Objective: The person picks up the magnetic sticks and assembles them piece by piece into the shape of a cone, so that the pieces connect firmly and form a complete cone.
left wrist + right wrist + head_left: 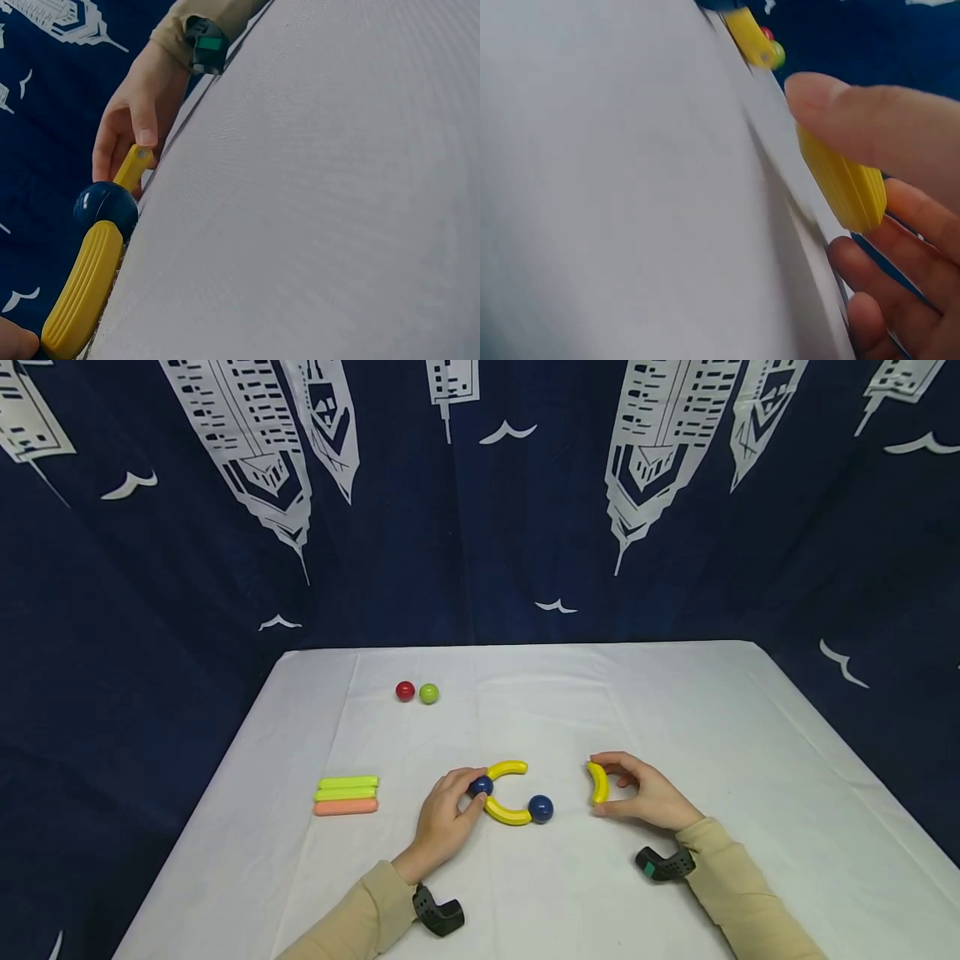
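My left hand (444, 814) pinches a blue ball (482, 786) between thumb and fingers. Two curved yellow pieces meet at that ball: an upper one (507, 767) and a lower one (508, 815). At the lower piece's far end sits another blue ball (540, 809), also seen in the left wrist view as a glossy ball (105, 202) beyond the ribbed yellow piece (84, 292). To the right, my right hand (648, 792) holds a separate curved yellow piece (597, 783) by its ends. The right wrist view shows its ribbed side (844, 184), partly covered by the thumb.
Left of my left hand lie two yellow-green rods (347, 782) and an orange one (346, 807), side by side. A red ball (405, 692) and a green ball (429, 693) stand farther back. White cloth (562, 902) covers the table; a dark blue patterned curtain (465, 543) hangs behind.
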Demonstrator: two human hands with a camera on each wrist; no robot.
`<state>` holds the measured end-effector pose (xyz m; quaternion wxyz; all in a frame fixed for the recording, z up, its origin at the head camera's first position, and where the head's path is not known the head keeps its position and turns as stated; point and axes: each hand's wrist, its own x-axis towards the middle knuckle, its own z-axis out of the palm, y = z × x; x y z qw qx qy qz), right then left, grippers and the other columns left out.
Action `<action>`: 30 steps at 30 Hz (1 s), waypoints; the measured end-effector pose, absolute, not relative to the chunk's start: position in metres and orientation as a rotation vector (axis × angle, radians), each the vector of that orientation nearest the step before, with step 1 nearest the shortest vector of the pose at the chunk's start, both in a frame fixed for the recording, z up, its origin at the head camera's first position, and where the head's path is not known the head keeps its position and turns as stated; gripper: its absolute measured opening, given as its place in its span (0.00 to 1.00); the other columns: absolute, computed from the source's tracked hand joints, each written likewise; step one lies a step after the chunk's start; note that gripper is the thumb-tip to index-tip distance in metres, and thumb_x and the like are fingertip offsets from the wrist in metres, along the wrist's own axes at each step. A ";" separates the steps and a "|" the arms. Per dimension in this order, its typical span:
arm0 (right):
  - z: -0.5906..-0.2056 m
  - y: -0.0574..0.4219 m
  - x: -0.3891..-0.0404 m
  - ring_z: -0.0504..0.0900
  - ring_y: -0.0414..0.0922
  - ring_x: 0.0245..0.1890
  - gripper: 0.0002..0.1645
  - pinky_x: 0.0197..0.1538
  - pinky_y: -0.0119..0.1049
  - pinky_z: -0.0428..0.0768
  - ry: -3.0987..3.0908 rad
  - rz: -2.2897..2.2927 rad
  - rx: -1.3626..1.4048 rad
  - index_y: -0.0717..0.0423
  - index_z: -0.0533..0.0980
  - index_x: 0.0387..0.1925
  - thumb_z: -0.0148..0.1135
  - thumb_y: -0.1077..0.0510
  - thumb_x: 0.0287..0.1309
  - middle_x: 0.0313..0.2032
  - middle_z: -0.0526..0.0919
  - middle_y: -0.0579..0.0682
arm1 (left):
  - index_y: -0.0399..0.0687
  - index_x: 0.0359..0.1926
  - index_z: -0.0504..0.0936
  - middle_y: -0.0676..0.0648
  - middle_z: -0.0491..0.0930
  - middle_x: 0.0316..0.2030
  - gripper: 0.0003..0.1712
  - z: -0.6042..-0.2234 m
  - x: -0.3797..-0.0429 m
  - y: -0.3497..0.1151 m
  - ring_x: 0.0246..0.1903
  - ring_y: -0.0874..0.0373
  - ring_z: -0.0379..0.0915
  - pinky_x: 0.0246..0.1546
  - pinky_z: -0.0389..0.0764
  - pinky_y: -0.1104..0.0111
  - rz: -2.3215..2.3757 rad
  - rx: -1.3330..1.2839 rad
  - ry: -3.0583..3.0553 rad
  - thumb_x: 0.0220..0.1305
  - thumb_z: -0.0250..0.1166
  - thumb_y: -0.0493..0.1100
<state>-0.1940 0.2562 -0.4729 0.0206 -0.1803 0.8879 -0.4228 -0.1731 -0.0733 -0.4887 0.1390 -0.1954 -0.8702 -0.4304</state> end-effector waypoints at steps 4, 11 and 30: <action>-0.472 0.241 -0.194 0.73 0.44 0.50 0.44 0.47 0.33 0.72 2.707 -1.362 -0.613 0.51 0.72 0.57 0.79 0.48 0.34 0.53 0.76 0.45 | 0.44 0.55 0.78 0.47 0.76 0.50 0.20 -0.488 -0.173 -0.074 0.53 0.52 0.70 0.53 0.70 0.58 -1.249 -0.569 -2.511 0.62 0.62 0.41; -0.467 0.221 -0.198 0.76 0.45 0.50 0.46 0.46 0.33 0.73 2.596 -1.419 -0.660 0.53 0.71 0.58 0.81 0.50 0.33 0.54 0.76 0.46 | 0.44 0.55 0.78 0.47 0.76 0.50 0.20 -0.488 -0.173 -0.074 0.53 0.52 0.70 0.53 0.71 0.58 -1.244 -0.574 -2.506 0.62 0.62 0.41; -0.467 0.209 -0.218 0.77 0.46 0.45 0.49 0.45 0.33 0.75 2.499 -1.430 -0.712 0.55 0.70 0.59 0.82 0.51 0.30 0.53 0.76 0.50 | 0.47 0.56 0.77 0.48 0.76 0.51 0.20 -0.488 -0.171 -0.074 0.52 0.53 0.70 0.51 0.71 0.58 -1.253 -0.557 -2.526 0.63 0.61 0.42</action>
